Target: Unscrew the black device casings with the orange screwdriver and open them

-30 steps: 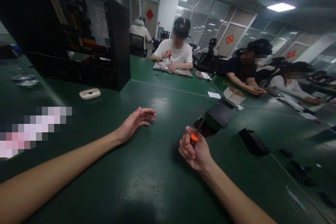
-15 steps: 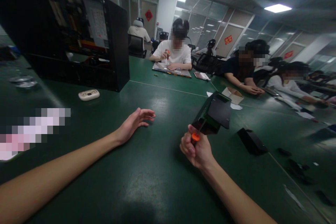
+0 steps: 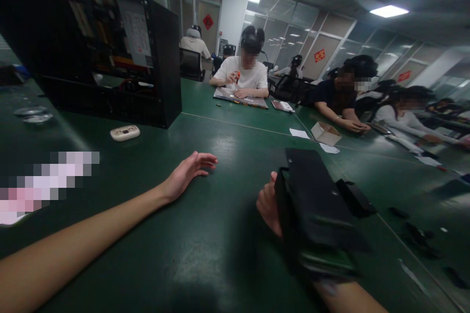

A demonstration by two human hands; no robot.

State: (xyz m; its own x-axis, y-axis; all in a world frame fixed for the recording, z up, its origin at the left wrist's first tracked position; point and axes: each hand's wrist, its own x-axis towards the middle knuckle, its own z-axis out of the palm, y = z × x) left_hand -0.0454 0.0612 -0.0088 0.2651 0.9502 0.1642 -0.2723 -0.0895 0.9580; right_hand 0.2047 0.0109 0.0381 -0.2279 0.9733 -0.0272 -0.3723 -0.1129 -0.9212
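Observation:
My left hand (image 3: 187, 174) rests on the green table with fingers loosely spread, holding nothing. On the right, my right hand (image 3: 269, 205) is closed, its curled fingers showing at the left side of a black box-like part (image 3: 317, 190). This part has a flat plate with small screws or holes and a strip of green inside. It is blurred and covers most of my right hand and wrist. The orange-handled screwdriver seen in that hand a moment ago is hidden behind it.
An open black computer case (image 3: 169, 73) stands at the back left, with a white earbud case (image 3: 125, 132) before it. Right of my hand lie another black box (image 3: 362, 200) and several small dark parts. A small open carton (image 3: 325, 133) and papers sit farther back. Co-workers sit across the table.
The black part has swung down and nearer, from above my right hand to in front of it and the wrist, covering the screwdriver. My left hand has stayed still.

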